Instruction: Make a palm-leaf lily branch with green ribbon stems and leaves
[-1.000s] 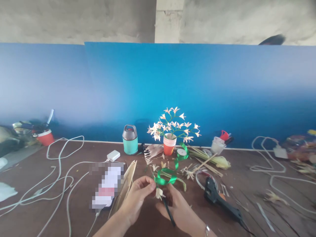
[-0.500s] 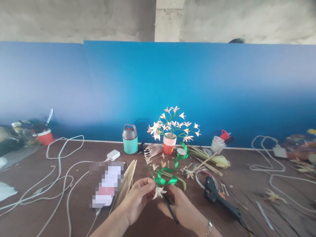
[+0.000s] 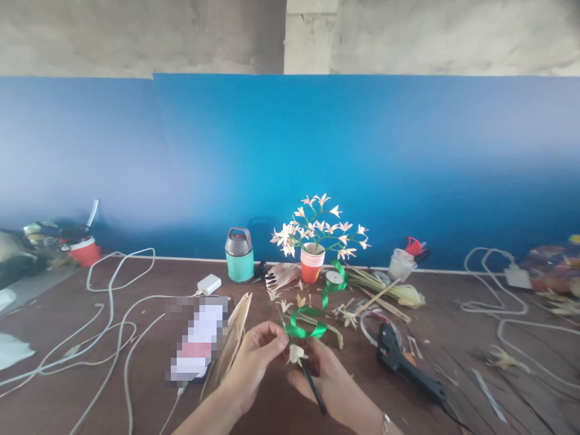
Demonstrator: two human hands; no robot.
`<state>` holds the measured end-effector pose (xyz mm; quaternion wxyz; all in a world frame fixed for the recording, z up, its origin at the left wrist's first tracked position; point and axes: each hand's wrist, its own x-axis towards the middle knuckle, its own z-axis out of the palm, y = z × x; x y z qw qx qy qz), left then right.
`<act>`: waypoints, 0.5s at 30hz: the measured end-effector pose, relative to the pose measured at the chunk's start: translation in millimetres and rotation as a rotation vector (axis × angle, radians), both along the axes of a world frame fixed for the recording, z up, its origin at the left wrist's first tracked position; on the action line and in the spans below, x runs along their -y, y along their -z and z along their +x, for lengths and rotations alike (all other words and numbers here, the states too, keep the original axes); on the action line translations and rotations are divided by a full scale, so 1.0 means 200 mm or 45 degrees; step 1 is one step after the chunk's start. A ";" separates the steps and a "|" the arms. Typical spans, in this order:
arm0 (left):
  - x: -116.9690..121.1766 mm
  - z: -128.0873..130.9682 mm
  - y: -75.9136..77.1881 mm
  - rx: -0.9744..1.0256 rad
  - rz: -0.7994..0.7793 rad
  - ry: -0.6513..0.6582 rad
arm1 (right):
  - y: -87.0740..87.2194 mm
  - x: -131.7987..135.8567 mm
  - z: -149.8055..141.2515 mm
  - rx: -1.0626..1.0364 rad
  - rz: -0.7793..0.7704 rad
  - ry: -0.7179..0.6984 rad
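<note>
My left hand is closed, thumb and forefinger pinched at the thin stem of a pale artificial flower. The bloom hangs between my two hands with its petals pointing down. My right hand is curled around a dark, slim, rod-like tool whose end sticks out toward me; its other end is hidden. Right behind my fingertips loops a green ribbon, leading back to a white spool. Whether the right fingers also hold the ribbon cannot be made out.
Paper cups hold a spray of pale flowers at the back. A turquoise flask stands to their left. A phone and white cables lie left, a black glue gun right, with husk strips behind it.
The pale flower between my hands has turned so that its petals now face more downward. Both hands keep nearly the same place and grip.
</note>
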<state>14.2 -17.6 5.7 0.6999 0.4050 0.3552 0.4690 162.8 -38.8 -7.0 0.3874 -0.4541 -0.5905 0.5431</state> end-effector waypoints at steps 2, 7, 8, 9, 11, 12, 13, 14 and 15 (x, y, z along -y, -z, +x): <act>0.00 0.00 -0.01 -0.025 0.021 -0.004 | 0.00 0.00 0.00 -0.032 -0.011 -0.021; 0.00 0.00 -0.01 0.019 -0.019 0.024 | 0.00 0.00 0.00 0.019 0.038 0.013; 0.00 0.00 -0.01 0.031 -0.030 0.024 | -0.01 0.00 -0.01 0.030 0.049 0.020; 0.00 0.00 -0.01 0.045 -0.038 0.025 | -0.01 0.00 -0.01 0.037 0.067 0.020; 0.00 0.00 0.00 0.072 -0.042 0.034 | -0.02 0.00 -0.01 0.041 0.116 0.007; 0.00 0.00 0.01 0.083 -0.041 0.036 | -0.01 0.00 -0.01 0.039 0.134 -0.001; 0.00 0.00 0.01 0.091 -0.040 0.037 | -0.01 0.00 -0.02 0.033 0.144 -0.005; 0.00 -0.01 0.02 0.095 -0.042 0.039 | -0.01 0.00 -0.02 0.026 0.147 -0.004; -0.01 -0.01 0.02 0.095 -0.045 0.041 | 0.00 0.00 -0.02 0.019 0.147 0.001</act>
